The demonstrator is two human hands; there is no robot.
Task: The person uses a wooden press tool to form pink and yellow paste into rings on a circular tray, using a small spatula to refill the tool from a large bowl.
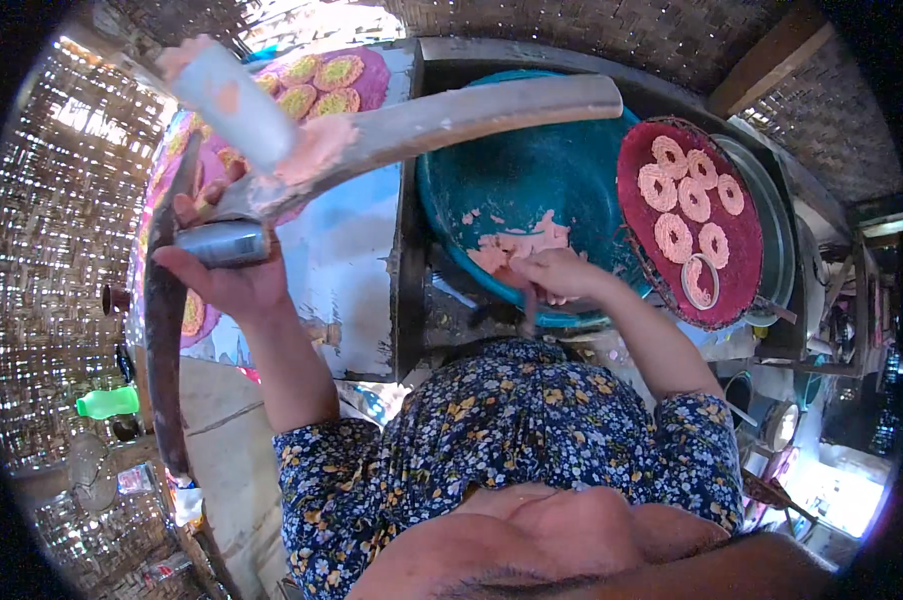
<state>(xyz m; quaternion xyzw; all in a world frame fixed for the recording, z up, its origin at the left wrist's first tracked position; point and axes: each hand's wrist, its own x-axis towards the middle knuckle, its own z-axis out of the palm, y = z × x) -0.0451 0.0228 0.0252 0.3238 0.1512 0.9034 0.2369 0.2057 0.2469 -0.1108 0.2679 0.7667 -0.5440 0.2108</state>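
Note:
My left hand (234, 281) grips a wooden hand press with two long arms, one of them a pale bar (466, 112), the other a dark bar (167, 360). A shiny metal cylinder (222, 244) of the press lies against my palm. Higher up, a pale cylinder (234, 105) stands tilted and blurred, pink dough at its far end. More dough (320, 150) is smeared on the wood beside it. Inside a teal basin (459, 169), my right hand (560, 271) has its fingers closed on pink dough (545, 234). Its fingertips are partly hidden.
Right of the basin, a round magenta-covered tray (736, 262) carries several pink dough rings (674, 238) and a white ring mould (700, 281). Yellow-centred rings (339, 71) lie on pink sheets on the left table (339, 262). A woven wall (53, 247) borders the left side.

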